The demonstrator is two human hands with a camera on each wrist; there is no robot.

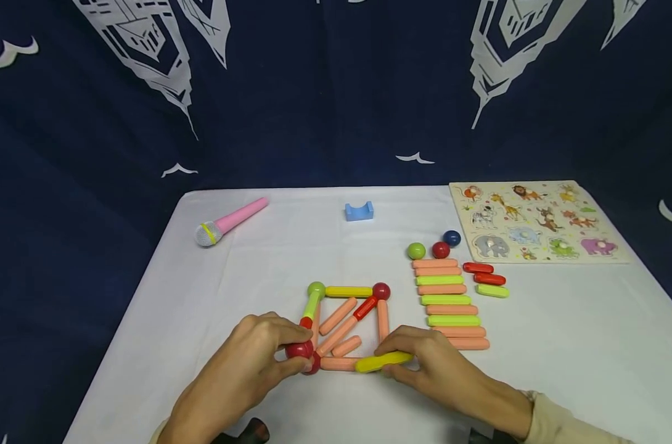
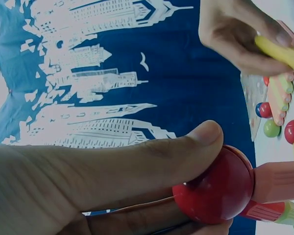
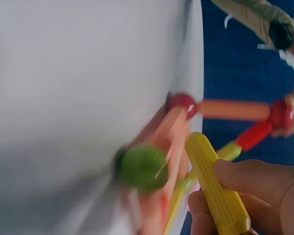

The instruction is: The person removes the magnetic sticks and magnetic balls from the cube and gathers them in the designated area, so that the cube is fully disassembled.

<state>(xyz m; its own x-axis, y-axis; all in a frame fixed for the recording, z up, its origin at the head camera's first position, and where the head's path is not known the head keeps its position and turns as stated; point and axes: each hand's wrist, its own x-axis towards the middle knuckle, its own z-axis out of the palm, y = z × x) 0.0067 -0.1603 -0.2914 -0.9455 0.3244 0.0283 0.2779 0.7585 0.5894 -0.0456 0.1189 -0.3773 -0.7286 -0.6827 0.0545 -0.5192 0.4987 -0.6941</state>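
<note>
My left hand (image 1: 253, 354) grips a red ball (image 1: 299, 349) between thumb and fingers, at the near left of a framework of sticks and balls. In the right wrist view, a salmon stick (image 3: 235, 109) joins that ball to a second red ball (image 3: 182, 105). A red-and-green stick runs from the gripped ball toward a green ball (image 1: 316, 290). My right hand (image 1: 430, 364) pinches a yellow stick (image 3: 216, 188) over the framework's near right side. A green ball (image 3: 144, 169) there is hidden in the head view.
Right of the framework lies a row of salmon and green sticks (image 1: 447, 300), with loose balls and short red and green sticks about it. An animal puzzle board (image 1: 541, 216) lies at the back right. A pink microphone (image 1: 238, 219) and a blue block (image 1: 359, 211) lie farther back.
</note>
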